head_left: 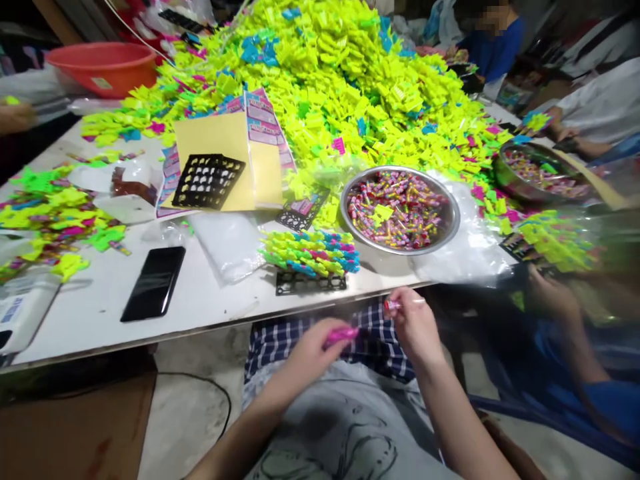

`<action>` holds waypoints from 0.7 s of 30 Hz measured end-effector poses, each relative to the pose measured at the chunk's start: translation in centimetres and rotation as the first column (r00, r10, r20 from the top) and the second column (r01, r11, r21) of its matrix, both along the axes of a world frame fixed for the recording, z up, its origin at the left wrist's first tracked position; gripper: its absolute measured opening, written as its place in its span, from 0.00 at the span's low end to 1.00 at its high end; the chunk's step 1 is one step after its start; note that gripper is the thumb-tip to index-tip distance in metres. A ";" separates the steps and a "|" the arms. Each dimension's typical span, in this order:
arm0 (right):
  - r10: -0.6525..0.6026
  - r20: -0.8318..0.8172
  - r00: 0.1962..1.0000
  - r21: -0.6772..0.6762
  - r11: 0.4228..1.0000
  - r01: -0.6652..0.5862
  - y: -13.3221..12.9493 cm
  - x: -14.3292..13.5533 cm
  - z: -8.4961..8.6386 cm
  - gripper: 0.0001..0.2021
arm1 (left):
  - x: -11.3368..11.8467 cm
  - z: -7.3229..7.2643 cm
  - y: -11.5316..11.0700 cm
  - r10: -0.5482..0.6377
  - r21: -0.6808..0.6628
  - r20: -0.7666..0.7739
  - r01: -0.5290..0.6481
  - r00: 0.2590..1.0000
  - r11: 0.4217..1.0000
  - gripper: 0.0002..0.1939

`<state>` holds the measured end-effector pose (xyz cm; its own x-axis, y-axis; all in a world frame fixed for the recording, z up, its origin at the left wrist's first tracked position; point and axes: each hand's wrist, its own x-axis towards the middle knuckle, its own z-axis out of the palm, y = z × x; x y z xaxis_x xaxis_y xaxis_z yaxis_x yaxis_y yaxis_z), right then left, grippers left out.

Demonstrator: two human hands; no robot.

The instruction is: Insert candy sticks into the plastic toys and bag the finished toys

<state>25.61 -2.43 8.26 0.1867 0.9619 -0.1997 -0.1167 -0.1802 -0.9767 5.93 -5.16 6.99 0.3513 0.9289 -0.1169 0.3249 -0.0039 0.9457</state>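
Over my lap, my left hand [320, 345] is closed on a small magenta plastic piece [343, 335]. My right hand [411, 319], just off the table's front edge, pinches a small tube with a pink-and-red wrapper [393, 305]. The two hands are apart. In front of them stands a tight block of yellow, green, blue and pink plastic pieces [310, 253] on a black perforated rack [311, 283]. Right of it, a steel bowl [350, 230] holds many similar wrapped tubes [400, 207] with one yellow piece on top.
A large heap of yellow plastic pieces [340, 80] covers the table's back. A black phone [154, 283] and assembled pieces [55, 213] lie left. Black grids [207, 180] rest on yellow card [210, 137]. A red basin [105, 67] stands back left. Co-workers sit at right, one's hand [555, 297] nearby.
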 end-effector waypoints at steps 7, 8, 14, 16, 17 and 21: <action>0.196 -0.404 0.893 -0.018 0.975 -0.222 -1.8 -2.9 1.4 0.13 | 1.2 0.9 0.0 0.138 0.116 -0.005 -0.137 0.990 0.984 0.07; 0.190 -0.432 0.882 -0.009 0.977 -0.214 -1.9 -3.1 1.4 0.14 | 1.1 0.9 -0.1 0.133 0.130 -0.010 -0.130 0.991 0.983 0.07; 0.159 -0.485 0.860 -0.081 0.971 -0.225 -1.8 -3.8 1.4 0.14 | 0.8 1.2 -0.1 0.068 0.205 -0.039 -0.059 0.997 0.977 0.07; 0.155 -0.481 0.863 -0.095 0.969 -0.228 -1.8 -3.8 1.4 0.14 | 0.8 1.5 0.0 0.044 0.219 -0.043 -0.033 0.998 0.975 0.08; 0.158 -0.478 0.864 -0.097 0.968 -0.230 -1.8 -3.8 1.4 0.14 | 0.7 1.6 0.1 0.030 0.226 -0.046 -0.019 0.998 0.974 0.08; 0.142 -0.467 0.873 -0.114 0.969 -0.219 -1.6 -3.7 1.4 0.15 | 0.6 1.8 0.3 0.011 0.247 -0.086 0.011 0.996 0.969 0.08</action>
